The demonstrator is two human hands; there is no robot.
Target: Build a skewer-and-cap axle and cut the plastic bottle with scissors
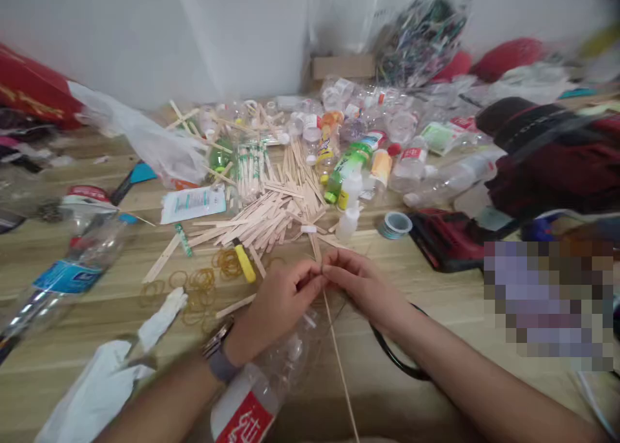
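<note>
- Left hand [285,291] and right hand [356,278] meet on the near side of the stick pile [264,220], fingertips pinching a thin pale strip [335,339].
- Best to pinch softly, thumbs close, so it shouldn't slip or snap.
- Fingers hide the pinched spot.
- The strip's end farthest from the pile is cut off.
- So is the red-label bottle [247,420], nearer the person than the pile.

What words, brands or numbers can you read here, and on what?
Nothing reads for certain.
Red-labelled bottle in front: large white characters, blurred.
Blue-labelled bottle at left: too blurred.
White packet: print too small.
Green bottle: lettering blurred.
Red item at far left: yellowish characters, blurred.
Other labels: too small or blurred.
</note>
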